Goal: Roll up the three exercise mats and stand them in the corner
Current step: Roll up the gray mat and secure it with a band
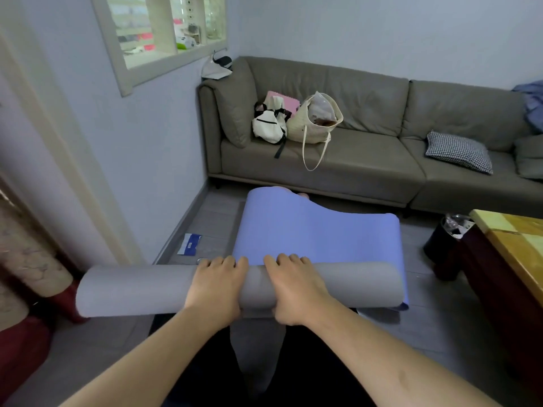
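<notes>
Leftmost, a pale door frame (pixel 58 160) and a patterned cloth (pixel 26 259) over something red fill the edge of the view. Beside them a grey roll (pixel 135 290) lies crosswise on the floor (pixel 440 333), its left end near the red thing and its right end over the mat's right edge. It is the rolled part of the mat (pixel 317 233), whose blue upper face runs from the roll toward the sofa (pixel 367 160); the far end is humped up off the floor.

On the floor by the left wall, just left of the mat, lies a blue and white packet (pixel 189 244).

Both hands rest on the middle of the roll, side by side and apart. The left hand (pixel 216 284) lies palm down with fingers curled over the top of the roll, fingertips at the seam where roll meets flat mat. The right hand (pixel 295 287) does the same, its thumb tucked under the near side. Dark trouser legs show below the forearms.

On the sofa's left seat stand a white backpack (pixel 269 127) and a cream tote (pixel 316 121), touching; something pink shows behind them. Farther right lies a checked cushion (pixel 458 151), and blue cloth (pixel 531 101) hangs over the back at the frame edge.

At the right, a black bin (pixel 443 242) stands on the floor against a dark table with a yellow tabletop (pixel 517 242).
</notes>
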Demonstrator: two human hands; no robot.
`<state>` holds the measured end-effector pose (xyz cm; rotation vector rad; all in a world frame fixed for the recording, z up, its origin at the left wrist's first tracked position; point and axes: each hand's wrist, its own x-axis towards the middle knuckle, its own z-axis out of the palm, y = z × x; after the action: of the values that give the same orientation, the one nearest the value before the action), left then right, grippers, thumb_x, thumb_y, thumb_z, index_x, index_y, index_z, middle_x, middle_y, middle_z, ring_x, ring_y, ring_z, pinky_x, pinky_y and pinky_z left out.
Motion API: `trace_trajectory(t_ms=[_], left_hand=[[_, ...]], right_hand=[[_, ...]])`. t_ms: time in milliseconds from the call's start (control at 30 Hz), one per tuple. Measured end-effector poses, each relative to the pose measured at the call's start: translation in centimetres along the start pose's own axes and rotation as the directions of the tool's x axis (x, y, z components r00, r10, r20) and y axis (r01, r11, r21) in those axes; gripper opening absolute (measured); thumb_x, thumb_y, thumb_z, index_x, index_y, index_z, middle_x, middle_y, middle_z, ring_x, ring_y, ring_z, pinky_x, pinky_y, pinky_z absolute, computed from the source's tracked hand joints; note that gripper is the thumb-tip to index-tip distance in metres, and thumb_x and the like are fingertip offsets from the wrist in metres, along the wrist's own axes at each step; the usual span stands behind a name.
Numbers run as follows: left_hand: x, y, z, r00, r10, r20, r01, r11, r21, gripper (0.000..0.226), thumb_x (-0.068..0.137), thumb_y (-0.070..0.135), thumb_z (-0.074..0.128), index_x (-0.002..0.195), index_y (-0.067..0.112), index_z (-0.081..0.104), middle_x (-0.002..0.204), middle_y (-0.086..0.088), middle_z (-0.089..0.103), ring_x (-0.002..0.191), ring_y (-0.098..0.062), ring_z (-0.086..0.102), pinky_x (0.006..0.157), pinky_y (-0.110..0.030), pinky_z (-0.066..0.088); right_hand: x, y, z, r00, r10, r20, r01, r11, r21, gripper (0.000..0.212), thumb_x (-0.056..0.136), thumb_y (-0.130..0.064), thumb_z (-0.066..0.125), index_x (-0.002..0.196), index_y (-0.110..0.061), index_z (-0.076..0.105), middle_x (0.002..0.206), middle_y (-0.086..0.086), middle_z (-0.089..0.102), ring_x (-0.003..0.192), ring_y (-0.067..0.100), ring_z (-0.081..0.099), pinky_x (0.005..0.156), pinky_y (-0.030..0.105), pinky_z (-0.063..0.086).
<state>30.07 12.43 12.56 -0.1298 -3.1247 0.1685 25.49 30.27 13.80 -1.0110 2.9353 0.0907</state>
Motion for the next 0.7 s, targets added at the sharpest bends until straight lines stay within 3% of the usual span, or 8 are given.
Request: trace_trajectory(t_ms=[67,133,200,267,367,467,567,700], left_hand=[[0.5,-1.0,-1.6,0.997,0.025,0.070,-0.022,0.999,-0.043,0.061,0.066,0.043,0.078,0.113,0.027,0.043,0.111,0.007,0.059,0.107,-0.022,0.060,0.087,-0.038,0.045],[0.5,-1.8,-2.3,0.977,0.050,0.207,-0.023,0.991,-0.129,0.063,0.055,0.049,0.079,0.106,0.030,0.046,0.100,0.010,0.062,0.092,-0.020,0.063,0.079,-0.036,0.053],[0.4,-1.9,-2.3,0.939,0.080,0.334,-0.017,0.982,-0.187,0.066,0.049,0.052,0.080,0.106,0.034,0.051,0.092,0.010,0.064,0.083,-0.017,0.063,0.073,-0.035,0.058],[0.3,-1.6,-2.0,0.918,0.113,0.379,-0.040,0.980,-0.195,0.067,0.048,0.052,0.081,0.107,0.035,0.054,0.091,0.011,0.066,0.082,-0.015,0.064,0.073,-0.035,0.059],[0.3,-1.4,-1.6,0.942,0.087,0.323,-0.029,0.983,-0.181,0.072,0.050,0.055,0.080,0.113,0.036,0.051,0.100,0.012,0.065,0.090,-0.017,0.065,0.079,-0.035,0.056],[-0.6,-0.4,0.2,0.988,0.043,0.147,-0.037,0.998,-0.046,0.081,0.053,0.050,0.079,0.125,0.028,0.048,0.116,0.003,0.059,0.108,-0.024,0.059,0.094,-0.039,0.046],[-1.6,0.7,1.8,0.999,-0.026,0.026,0.025,0.999,0.022,0.083,0.048,0.042,0.084,0.123,0.022,0.055,0.109,0.000,0.063,0.100,-0.026,0.062,0.092,-0.040,0.047],[-1.0,0.1,0.7,0.997,-0.041,0.070,0.042,0.999,-0.008,0.072,0.064,0.046,0.076,0.125,0.028,0.042,0.120,0.005,0.060,0.111,-0.023,0.060,0.094,-0.040,0.041]], right_hand=[[-1.5,-0.3,0.0,0.994,-0.017,-0.106,0.014,0.999,-0.036,0.076,0.068,-0.029,0.083,0.131,-0.013,0.046,0.113,0.009,0.053,0.097,0.031,0.053,0.088,0.041,0.043],[-3.3,-0.8,0.9,0.985,-0.031,-0.171,0.019,0.997,-0.071,0.091,0.068,-0.036,0.086,0.142,-0.008,0.042,0.120,0.013,0.050,0.102,0.034,0.051,0.099,0.046,0.044],[-4.6,-1.3,2.1,0.989,-0.024,-0.143,0.010,0.995,-0.099,0.102,0.064,-0.040,0.092,0.145,-0.006,0.040,0.121,0.015,0.049,0.103,0.036,0.050,0.100,0.050,0.044],[-4.6,-1.6,3.0,0.994,0.005,-0.109,-0.019,0.991,-0.129,0.099,0.059,-0.037,0.095,0.137,-0.007,0.043,0.115,0.016,0.052,0.097,0.035,0.052,0.094,0.049,0.046],[-3.6,-1.3,2.7,0.998,0.026,-0.050,-0.032,0.992,-0.123,0.082,0.059,-0.029,0.090,0.124,-0.011,0.045,0.108,0.014,0.057,0.092,0.034,0.055,0.087,0.046,0.047],[-2.1,-0.5,1.1,0.999,0.014,0.046,-0.010,0.998,-0.067,0.075,0.063,-0.027,0.085,0.124,-0.015,0.044,0.113,0.012,0.058,0.098,0.034,0.058,0.084,0.044,0.043],[-0.6,0.0,0.1,0.995,0.000,0.095,0.002,1.000,-0.023,0.074,0.059,-0.022,0.083,0.121,-0.017,0.043,0.110,0.011,0.058,0.097,0.033,0.058,0.078,0.042,0.040],[-2.0,-0.3,1.2,1.000,-0.006,-0.007,0.006,1.000,0.005,0.085,0.062,-0.032,0.087,0.133,-0.016,0.042,0.119,0.011,0.055,0.106,0.033,0.054,0.093,0.043,0.046]])
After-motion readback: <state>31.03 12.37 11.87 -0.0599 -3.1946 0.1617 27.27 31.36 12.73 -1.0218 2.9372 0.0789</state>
